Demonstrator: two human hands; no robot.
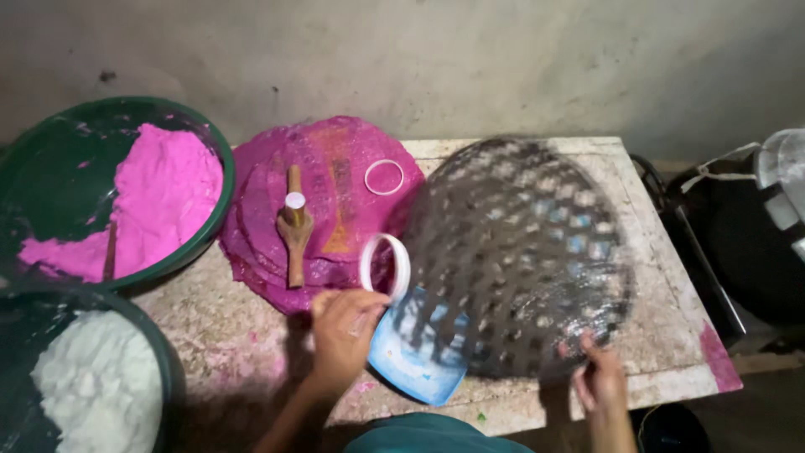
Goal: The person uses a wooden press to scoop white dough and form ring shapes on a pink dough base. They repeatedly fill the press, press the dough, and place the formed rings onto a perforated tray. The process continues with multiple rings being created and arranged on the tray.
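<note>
Hands work at the near edge of the counter (671, 252): the left hand (345, 329) has its grip clamped on a white ring (386, 266), seemingly over a blue sheet (412, 362), while the right hand (599, 379) pinches the near rim of a blurred woven tray (520, 252), tilting it. Pink powder bowl (50, 151) sits far left.

The left hand (344, 331) held a white ring (387, 267) upright above a blue sheet (411, 365). The right hand (599, 377) gripped the near edge of a round woven tray (520, 252), blurred and tilted over the stained desk (662, 335). A wooden tool (295, 231) and a second ring (384, 177) lay on a pink-stained mat (327, 151). Two green bowls stood at the left: one (50, 134) held pink powder (151, 201), the other (159, 361) white powder (96, 386).
</note>
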